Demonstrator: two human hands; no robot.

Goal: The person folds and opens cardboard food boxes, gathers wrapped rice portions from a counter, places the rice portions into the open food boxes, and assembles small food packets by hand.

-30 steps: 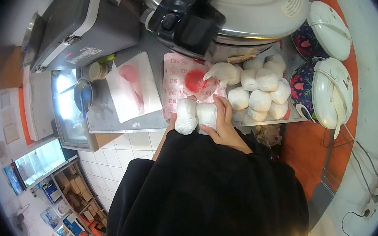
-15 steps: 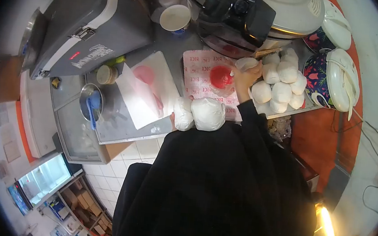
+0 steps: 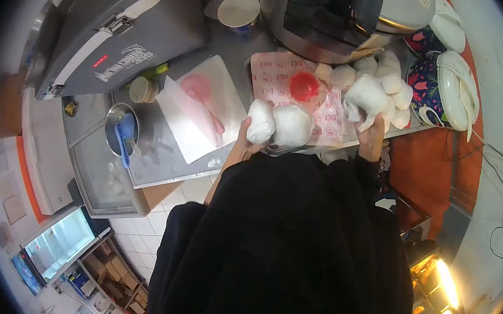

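At the counter's front edge, my left hand [image 3: 246, 140] is closed round a white wrapped bundle [image 3: 261, 122]. A second white bundle [image 3: 292, 126] rests against it, its underside hidden. Farther right, my right hand [image 3: 372, 136] grips another white bundle [image 3: 366, 97] with a loose, twisted end hanging down. Between my hands and behind them lies pink printed paper [image 3: 269, 69] with a red round item [image 3: 304, 87] in clear plastic on it. Several more white bundles [image 3: 390, 79] are piled behind my right hand.
White paper with a pink spoon [image 3: 217, 127] lies left of the printed paper. Farther left are a metal bowl [image 3: 110, 135], a jar [image 3: 141, 90] and a grey cooler box [image 3: 124, 38]. A paper cup [image 3: 239, 11], a large cooker [image 3: 301, 30] and patterned pots [image 3: 431, 86] stand behind.
My right hand reached to the pile, then came back toward me with a white bundle in it. My left hand has stayed at the bundles by the front edge. The view has shifted.
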